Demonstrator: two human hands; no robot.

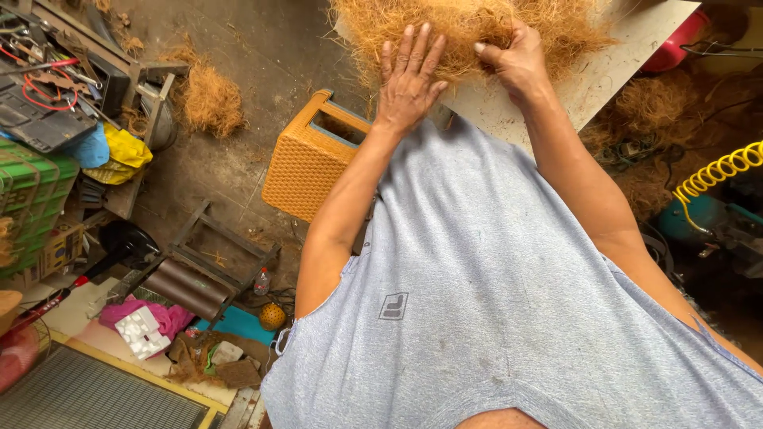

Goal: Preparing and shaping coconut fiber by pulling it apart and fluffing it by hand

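A heap of coarse golden-brown coconut fibre [469,28] lies on a pale, scuffed flat table [604,67] at the top of the view, spreading across the board and running out of the picture at the upper edge. Both of the person's hands are in it. The left hand [409,75] lies flat on the near edge of the heap, palm down, fingers stretched out and slightly spread, gripping nothing. The right hand [517,59] is just beside it, curled, with thumb and fingers pinched on a tuft of the same fibre. The two hands are close together but do not touch. Both bare forearms reach up from a grey sleeveless shirt [493,302] that fills the lower middle of the view.

Just left of the table, below the left forearm, stands an orange woven rattan box [306,167] with an open rectangular top, resting on the stained concrete floor [254,63]. Further left on that floor lies a smaller loose clump of fibre [208,99]. Beyond it are a yellow cloth [127,149], a green plastic crate [32,199] and a cluttered rack of tools. Lower left sit a dark metal roller frame [191,274], a pink cloth [163,318] and a white foam block [139,332]. At the right edge, well apart from the hands, a yellow coiled air hose [719,171] hangs over more fibre on the floor.
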